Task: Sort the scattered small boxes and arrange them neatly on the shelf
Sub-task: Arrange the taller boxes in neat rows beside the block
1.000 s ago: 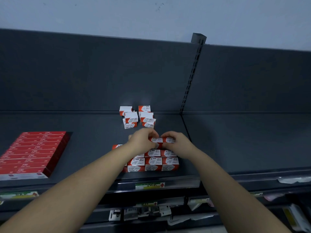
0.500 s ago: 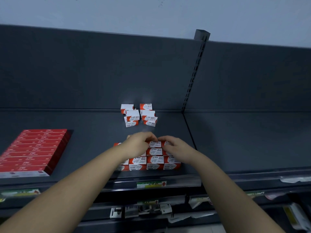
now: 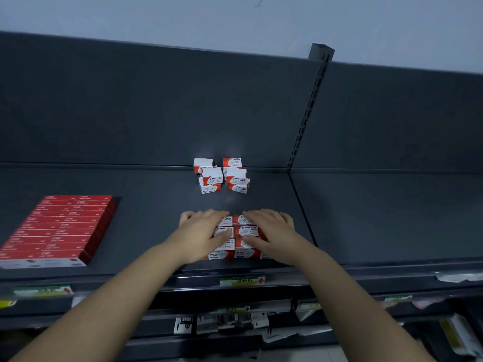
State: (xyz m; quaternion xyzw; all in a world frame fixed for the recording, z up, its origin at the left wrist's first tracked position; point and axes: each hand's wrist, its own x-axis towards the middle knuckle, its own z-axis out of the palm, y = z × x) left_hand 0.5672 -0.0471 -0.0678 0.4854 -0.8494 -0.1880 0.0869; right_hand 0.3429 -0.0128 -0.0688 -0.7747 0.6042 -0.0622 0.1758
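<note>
Dark grey shelf (image 3: 130, 184) under a pale wall, with a slotted upright (image 3: 308, 111) splitting the back panel to the right. I see the left hand (image 3: 203, 231) and right hand (image 3: 269, 231) lying flat, fingers straight and gripping nothing, side by side but apart. They rest on the front block of small boxes (image 3: 245, 231) near the shelf lip and cover most of it. A looser rear cluster of boxes (image 3: 222, 176) sits against the back panel, flat red packs (image 3: 60, 226) lie in a tight row far left, and a price label (image 3: 241, 280) hangs on the edge below the hands.
</note>
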